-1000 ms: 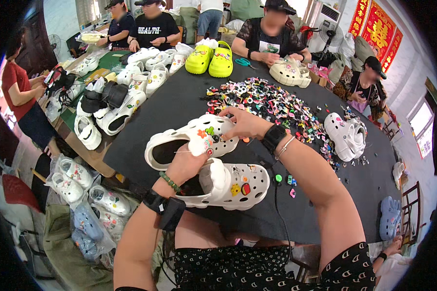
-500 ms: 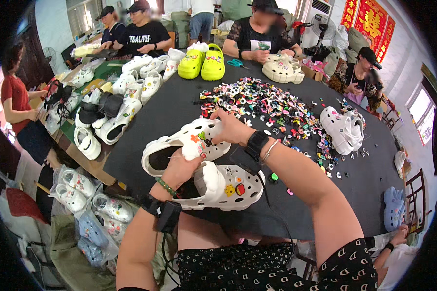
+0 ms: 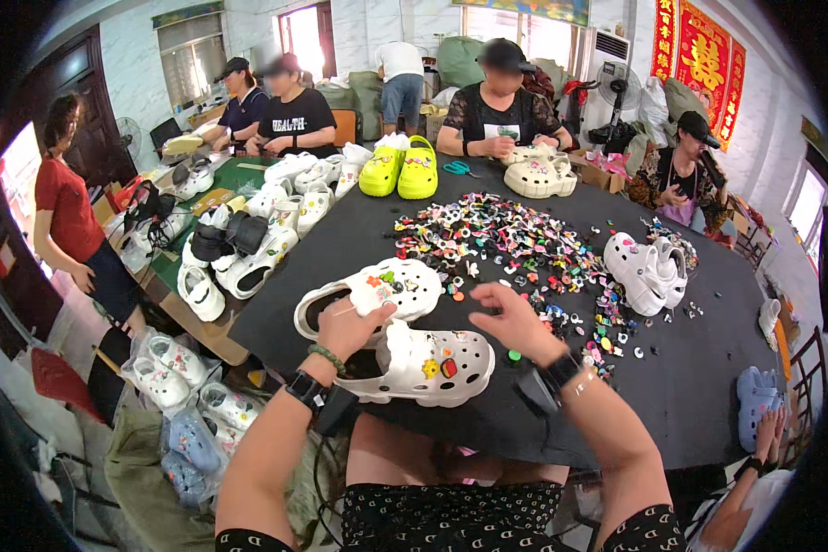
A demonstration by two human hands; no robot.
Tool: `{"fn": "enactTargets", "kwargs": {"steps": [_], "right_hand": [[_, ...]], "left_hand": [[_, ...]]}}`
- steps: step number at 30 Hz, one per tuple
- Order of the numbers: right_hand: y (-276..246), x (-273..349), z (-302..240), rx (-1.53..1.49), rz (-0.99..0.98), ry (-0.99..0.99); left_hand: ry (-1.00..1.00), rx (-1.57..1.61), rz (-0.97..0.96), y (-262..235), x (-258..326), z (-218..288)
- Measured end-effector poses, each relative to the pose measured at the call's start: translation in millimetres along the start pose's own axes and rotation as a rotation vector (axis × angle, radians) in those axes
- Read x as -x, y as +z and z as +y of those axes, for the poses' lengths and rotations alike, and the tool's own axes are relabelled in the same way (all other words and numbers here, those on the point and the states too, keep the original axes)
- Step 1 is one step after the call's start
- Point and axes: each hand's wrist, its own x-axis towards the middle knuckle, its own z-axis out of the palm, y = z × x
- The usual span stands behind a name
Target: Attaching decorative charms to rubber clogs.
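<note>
A smooth, rounded, hole-pierced white clog [image 3: 414, 289] sat toward the table's [image 3: 690, 391] near-left edge, gripped by the left hand [image 3: 361, 324]; a matching second clog [image 3: 465, 366] lay nearer; the right hand [image 3: 513, 320] was open, fingers curved, near heaped multicoloured charms [image 3: 492, 230].

There are one left hand [image 3: 357, 327], one right hand [image 3: 515, 318], two white clogs [image 3: 455, 368] by them, two lime-green clogs [image 3: 418, 173], one pair of scissors [image 3: 457, 168], two fans [image 3: 619, 86], at least seven other people [image 3: 69, 225] and one heap of uncountable charms [image 3: 497, 230].
</note>
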Motion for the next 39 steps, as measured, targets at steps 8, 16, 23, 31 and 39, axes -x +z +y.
{"fn": "enactTargets", "kwargs": {"steps": [8,16,23,31,39], "right_hand": [[24,109,2,0.268,0.144,-0.160],[57,119,16,0.280,0.270,-0.172],[58,123,21,0.373,0.197,-0.168],[60,124,15,0.429,0.128,-0.069],[60,117,4,0.478,0.104,-0.055]], "left_hand": [[0.038,-0.428,-0.395,-53,8,-42],[0.144,-0.348,-0.331,-41,7,-42],[0.194,-0.295,-0.152,-32,27,-30],[0.038,-0.395,0.086,-87,-3,-45],[-0.345,-0.706,0.317,-178,-129,-91]]}}
